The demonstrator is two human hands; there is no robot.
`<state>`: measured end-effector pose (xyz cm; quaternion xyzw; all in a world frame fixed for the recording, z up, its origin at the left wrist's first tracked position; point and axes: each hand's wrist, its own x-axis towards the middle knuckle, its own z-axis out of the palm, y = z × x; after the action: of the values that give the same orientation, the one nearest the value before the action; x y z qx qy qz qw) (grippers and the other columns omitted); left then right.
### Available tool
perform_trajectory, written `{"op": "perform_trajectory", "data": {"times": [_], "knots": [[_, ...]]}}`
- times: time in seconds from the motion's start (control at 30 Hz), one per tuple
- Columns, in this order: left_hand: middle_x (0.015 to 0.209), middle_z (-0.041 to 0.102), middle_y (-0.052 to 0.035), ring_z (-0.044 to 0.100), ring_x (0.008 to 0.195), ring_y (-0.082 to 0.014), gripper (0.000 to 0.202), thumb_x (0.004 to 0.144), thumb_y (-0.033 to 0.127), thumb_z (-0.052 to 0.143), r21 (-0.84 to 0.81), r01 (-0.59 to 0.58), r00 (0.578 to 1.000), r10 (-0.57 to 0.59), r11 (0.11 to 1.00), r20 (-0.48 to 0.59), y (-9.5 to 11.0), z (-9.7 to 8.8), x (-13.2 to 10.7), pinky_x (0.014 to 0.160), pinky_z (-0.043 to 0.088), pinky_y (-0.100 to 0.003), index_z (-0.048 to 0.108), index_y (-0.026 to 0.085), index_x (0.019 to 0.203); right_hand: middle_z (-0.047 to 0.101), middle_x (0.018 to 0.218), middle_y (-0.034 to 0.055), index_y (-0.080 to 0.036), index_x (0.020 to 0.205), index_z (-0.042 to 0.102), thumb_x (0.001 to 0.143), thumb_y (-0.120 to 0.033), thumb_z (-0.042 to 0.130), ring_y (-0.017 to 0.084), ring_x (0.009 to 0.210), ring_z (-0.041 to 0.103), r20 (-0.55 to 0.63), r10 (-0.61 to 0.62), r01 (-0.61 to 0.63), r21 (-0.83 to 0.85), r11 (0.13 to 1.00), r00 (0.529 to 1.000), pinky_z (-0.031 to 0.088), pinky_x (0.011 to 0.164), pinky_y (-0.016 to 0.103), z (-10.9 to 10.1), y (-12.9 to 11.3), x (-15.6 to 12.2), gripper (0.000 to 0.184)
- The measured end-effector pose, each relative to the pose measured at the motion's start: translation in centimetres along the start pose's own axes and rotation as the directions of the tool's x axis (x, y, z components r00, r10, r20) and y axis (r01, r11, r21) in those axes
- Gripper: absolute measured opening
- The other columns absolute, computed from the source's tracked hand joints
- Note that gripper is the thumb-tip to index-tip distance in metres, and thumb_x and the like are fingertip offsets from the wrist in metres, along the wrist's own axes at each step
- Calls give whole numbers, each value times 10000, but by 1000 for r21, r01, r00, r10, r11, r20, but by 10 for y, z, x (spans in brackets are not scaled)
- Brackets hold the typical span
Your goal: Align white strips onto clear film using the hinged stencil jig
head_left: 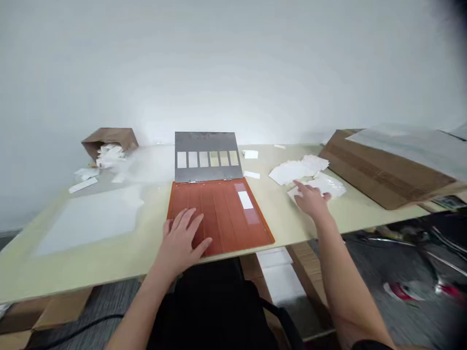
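Note:
An opened sample folder lies in front of me, with an orange lower panel (219, 209) and a grey upper panel (206, 140). Across the grey panel runs a row of white to cream swatches (203, 159). A white card (245, 200) sits in the orange panel's right column. My left hand (181, 242) rests on the orange panel's left part, fingers spread. To the right, my right hand (312, 199) reaches over a clear plastic bag (330, 185), with its fingers stretched out. Just beyond it is a spread of white cards (292, 170). Nothing shows held in either hand.
A brown paper bag (127, 136) with white pieces spilling out stands at the back left. White sheets (91, 218) cover part of the left side. A large brown bag (383, 170) lies on the right. Small white pieces (250, 154) lie beside the folder. Cardboard boxes stand below the table.

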<state>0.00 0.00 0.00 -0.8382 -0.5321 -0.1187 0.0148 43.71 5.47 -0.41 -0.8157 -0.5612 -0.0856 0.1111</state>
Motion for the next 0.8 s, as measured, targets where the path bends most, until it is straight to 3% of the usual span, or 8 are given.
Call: {"op": "perform_trajectory", "data": {"times": [0.13,0.2,0.3,0.4,0.53,0.8], "knots": [[1564,376,-136,306,1448,-333,681,949,604,352,-6,28,1000,-28,1000,-3,-4,9,2,1121,288,-584,420,183,1480,579,1332,204,-161,1365,530,914,-347,405,365,1160,513,-81,-36,53,222,974,996,329,906,534,-2,-11,-25,504],[1568,370,-138,296,1456,-331,703,956,614,317,2,56,998,-56,998,2,-4,11,2,1140,258,-589,390,174,1498,690,1164,135,-200,1268,612,945,-368,375,286,1048,591,-26,-135,137,305,943,990,361,854,427,0,-33,-42,434],[1568,369,-138,296,1457,-336,710,965,610,271,18,106,994,-107,994,9,-3,11,2,1158,206,-616,359,171,1515,738,1048,58,-275,1064,718,976,-425,383,244,1012,610,27,-237,213,350,912,971,314,800,370,3,-74,-69,377],[1572,364,-131,293,1459,-341,714,969,604,247,27,143,990,-143,989,13,-2,11,1,1167,173,-635,325,170,1530,740,1013,62,-256,960,740,979,-376,399,256,1005,593,21,-222,197,391,899,975,258,755,360,4,-101,-87,362],[1575,354,-137,289,1459,-351,735,967,601,234,33,152,988,-153,988,15,-3,12,1,1171,142,-653,301,142,1537,730,1012,77,-225,988,737,965,-312,429,273,1001,567,-4,-139,126,439,890,990,235,754,361,6,-109,-92,321],[1557,386,-142,300,1453,-361,766,944,633,244,48,178,984,-179,983,18,-14,7,-5,1170,123,-658,296,156,1541,724,982,69,-223,1011,732,970,-239,461,268,1002,535,-34,-134,136,414,900,990,211,760,371,8,-123,-100,275]]}}
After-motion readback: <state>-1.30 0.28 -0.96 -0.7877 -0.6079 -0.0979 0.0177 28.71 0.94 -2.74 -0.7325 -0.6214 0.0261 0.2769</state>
